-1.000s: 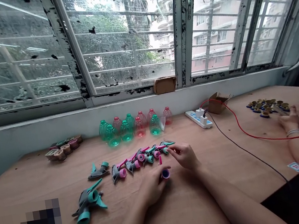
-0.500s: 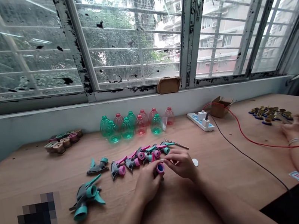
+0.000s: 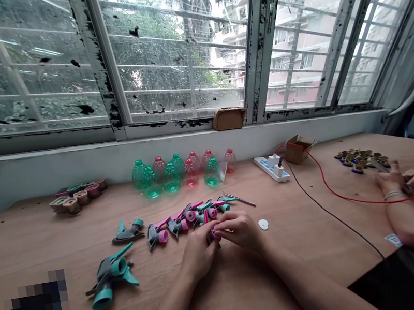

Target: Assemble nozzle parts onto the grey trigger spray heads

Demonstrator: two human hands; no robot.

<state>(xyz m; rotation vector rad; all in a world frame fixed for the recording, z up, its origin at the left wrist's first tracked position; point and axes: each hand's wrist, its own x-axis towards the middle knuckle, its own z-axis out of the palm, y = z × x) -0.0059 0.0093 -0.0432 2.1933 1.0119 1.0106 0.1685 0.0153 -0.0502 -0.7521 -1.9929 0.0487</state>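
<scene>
Hands meeting over the plywood bench [image 3: 48,243]: my left hand [image 3: 197,255] and right hand [image 3: 240,231] pinch a small pink plastic nozzle ring [image 3: 214,235] just short of teal-and-pink trigger sprayer parts [image 3: 189,218]. It looks light, stiff, slightly slippery; best held by its rim.
</scene>
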